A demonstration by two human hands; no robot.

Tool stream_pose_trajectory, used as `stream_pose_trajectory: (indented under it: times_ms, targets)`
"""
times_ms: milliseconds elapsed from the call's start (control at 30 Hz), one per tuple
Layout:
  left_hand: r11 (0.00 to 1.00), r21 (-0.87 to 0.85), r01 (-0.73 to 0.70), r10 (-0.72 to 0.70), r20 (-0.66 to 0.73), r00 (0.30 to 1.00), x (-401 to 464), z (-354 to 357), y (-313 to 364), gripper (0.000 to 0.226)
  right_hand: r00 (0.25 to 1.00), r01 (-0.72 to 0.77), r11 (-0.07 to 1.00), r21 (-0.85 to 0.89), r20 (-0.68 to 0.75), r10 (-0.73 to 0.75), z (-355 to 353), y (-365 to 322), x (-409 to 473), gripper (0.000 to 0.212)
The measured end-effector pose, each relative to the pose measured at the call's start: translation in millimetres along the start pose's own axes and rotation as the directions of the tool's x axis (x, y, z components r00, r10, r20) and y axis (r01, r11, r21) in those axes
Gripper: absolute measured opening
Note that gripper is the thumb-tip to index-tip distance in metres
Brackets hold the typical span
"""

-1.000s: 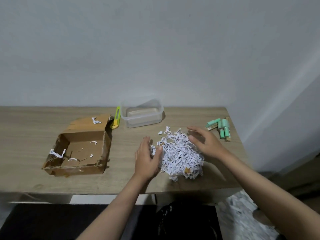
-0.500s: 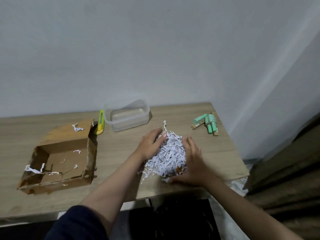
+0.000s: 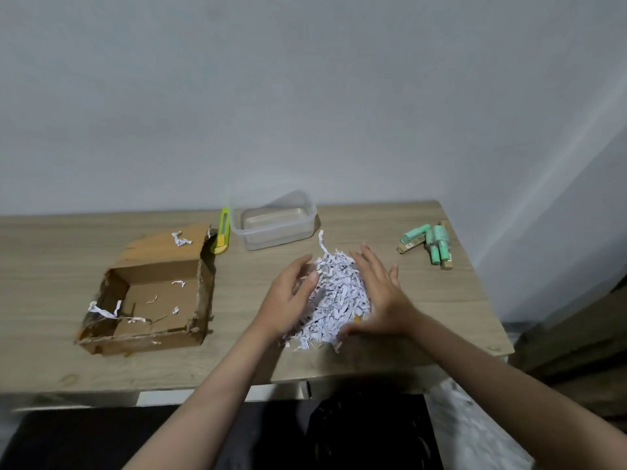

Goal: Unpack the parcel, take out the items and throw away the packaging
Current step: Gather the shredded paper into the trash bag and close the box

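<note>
Both hands, left (image 3: 288,301) and right (image 3: 381,300), cup the shredded paper (image 3: 339,296) with spread fingers near the table's front edge (image 3: 203,385).

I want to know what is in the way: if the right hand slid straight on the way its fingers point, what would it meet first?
The right hand points up-left toward the wall. After the shredded paper it cups, probably the clear plastic container; depth is uncertain.
</note>
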State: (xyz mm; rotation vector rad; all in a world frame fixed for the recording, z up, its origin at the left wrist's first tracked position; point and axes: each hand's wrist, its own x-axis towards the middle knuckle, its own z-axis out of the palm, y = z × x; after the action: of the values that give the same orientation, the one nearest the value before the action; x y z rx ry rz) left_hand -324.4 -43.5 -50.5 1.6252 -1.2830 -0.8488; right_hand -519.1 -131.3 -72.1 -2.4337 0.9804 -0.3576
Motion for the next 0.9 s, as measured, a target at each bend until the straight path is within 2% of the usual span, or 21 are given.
stream_pose_trajectory:
  times_ms: [133,200,300,400,600,767,867,900]
  targets:
    - [0.996,0.084,-0.038,0.055,-0.205,0.977,-32.2,-6.2,-11.1,0.07,0.996,0.016,0.999,0.052,-0.083,-0.011,-26.4,-8.2,28.5,0.094]
    - [0.993,0.118,-0.022,0.052,-0.263,0.963,-47.3,0.6,-21.6,0.074,1.0,0.0,1.0,0.02,-0.004,0.0,-30.2,-10.9,56.1,0.076]
    - [0.982,0.184,0.031,0.029,-0.318,0.948,-57.3,15.2,-37.9,0.088,0.98,0.003,1.0,0.0,0.198,-0.003,-24.3,-18.1,89.2,0.064]
    - [0.957,0.274,0.095,0.002,-0.334,0.942,-58.3,23.1,-39.3,0.093,0.962,0.003,1.0,0.009,0.273,-0.005,-19.9,-27.2,108.2,0.052]
    - [0.938,0.331,0.108,0.0,-0.31,0.951,-55.3,22.9,-41.0,0.082,0.914,-0.195,0.967,0.162,0.388,0.119,-24.8,-28.7,109.5,0.058]
    - [0.938,0.334,0.095,0.021,-0.327,0.945,-55.0,22.2,-46.4,0.085,0.911,-0.179,0.973,0.144,0.398,0.108,-41.6,-12.9,88.1,0.062]
    - [0.934,0.346,0.089,0.027,-0.316,0.948,-54.6,23.5,-49.0,0.092,0.923,-0.151,0.979,0.136,0.373,0.09,-46.7,3.5,64.5,0.059]
    - [0.93,0.356,0.094,0.024,-0.314,0.949,-54.3,24.6,-49.0,0.093,0.933,-0.143,0.976,0.163,0.352,0.078,-44.4,7.6,53.9,0.064]
